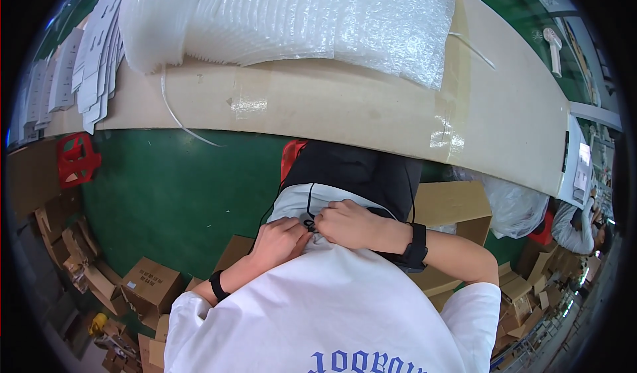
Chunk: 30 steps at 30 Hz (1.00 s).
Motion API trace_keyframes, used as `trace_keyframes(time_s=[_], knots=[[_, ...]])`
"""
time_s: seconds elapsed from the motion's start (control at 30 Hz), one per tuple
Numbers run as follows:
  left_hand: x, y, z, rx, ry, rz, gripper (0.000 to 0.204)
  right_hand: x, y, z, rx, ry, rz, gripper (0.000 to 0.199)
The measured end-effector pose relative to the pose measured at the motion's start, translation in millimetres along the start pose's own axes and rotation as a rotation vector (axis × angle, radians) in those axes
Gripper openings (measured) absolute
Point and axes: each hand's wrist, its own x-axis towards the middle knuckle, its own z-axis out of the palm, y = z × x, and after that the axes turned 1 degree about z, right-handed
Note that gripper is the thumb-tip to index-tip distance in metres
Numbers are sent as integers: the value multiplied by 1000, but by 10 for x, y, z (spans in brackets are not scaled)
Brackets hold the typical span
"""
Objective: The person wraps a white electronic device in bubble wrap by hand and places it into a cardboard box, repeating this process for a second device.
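Observation:
Both hands meet at my waist, over the hem of my white shirt (332, 300). My left hand (279, 239), with a black band on its wrist, pinches a small black piece (310, 225) from the left. My right hand (352, 224), with a black wrist device (415, 247), closes on the same piece from the right. Thin black cables (309, 200) run up from that piece across the shirt and my black trousers (358, 167). What the piece is cannot be made out.
Ahead runs a long cardboard-covered table (318, 108) bearing stacks of bubble wrap (298, 15) and flat grey cards (93, 61). On the green floor (172, 194) are a red stool (78, 157) and open cardboard boxes (151, 283). Another person (576, 227) sits at the right.

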Motion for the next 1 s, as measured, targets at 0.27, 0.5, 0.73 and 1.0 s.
trace_keyframes(time_s=[0.27,0.5,0.73,1.0], knots=[[37,2,-136,-117,-61,18,10,2,-9,-8,146,-15,72,12],[-39,-9,-22,-126,13,1,10,-107,-18,20,199,220,57,14],[-61,37,46,-34,57,-14,9,-120,-19,-24,-20,189,-144,15],[-51,76,48,-95,48,-101,7,-128,-103,119,28,201,-65,12]])
